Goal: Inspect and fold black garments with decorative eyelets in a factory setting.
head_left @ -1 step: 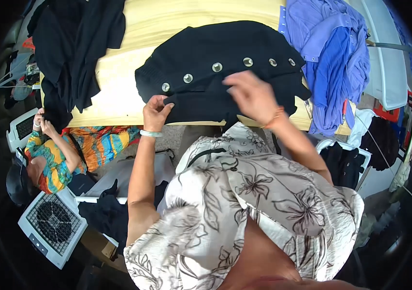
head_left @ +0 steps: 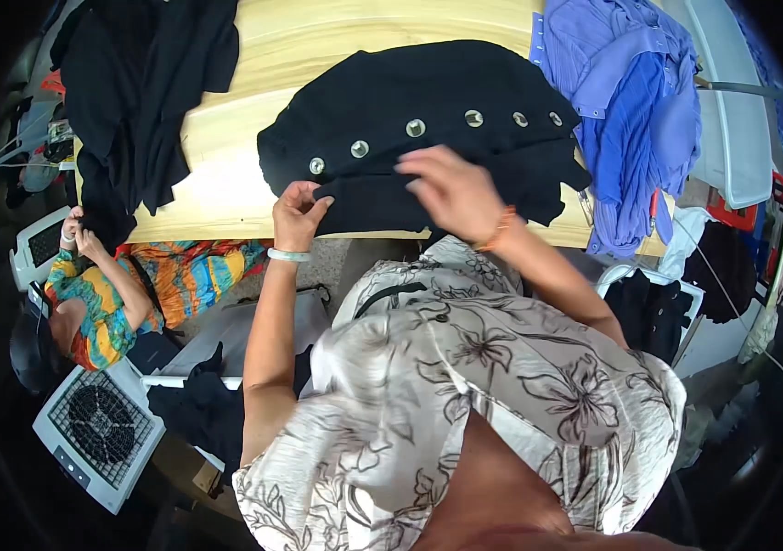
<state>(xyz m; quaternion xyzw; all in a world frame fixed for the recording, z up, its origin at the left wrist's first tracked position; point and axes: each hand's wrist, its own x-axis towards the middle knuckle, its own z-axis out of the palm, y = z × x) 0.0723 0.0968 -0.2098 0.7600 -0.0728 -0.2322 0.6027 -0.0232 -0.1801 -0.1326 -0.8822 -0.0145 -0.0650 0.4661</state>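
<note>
A black knit cardigan (head_left: 428,83) lies folded on the table in front of me, with a row of several shiny round buttons (head_left: 415,129) across it. At its near left corner my left hand (head_left: 298,219) pinches the edge of the cloth between thumb and fingers. Over the middle of the near part hovers my right hand (head_left: 454,195), slightly blurred, its fingers stretched out and holding nothing. Whether its fingertips touch the knit I cannot tell.
Black garments (head_left: 143,83) hang over the left part of the pale wooden table (head_left: 253,55). Purple-blue clothes (head_left: 635,119) are heaped at the right. A co-worker in a colourful top (head_left: 97,317) sits at the left. Bins of dark clothing (head_left: 644,298) and a fan unit (head_left: 102,422) stand below.
My right hand has moved left over the cardigan, toward my left hand. The left hand keeps its pinch in nearly the same place.
</note>
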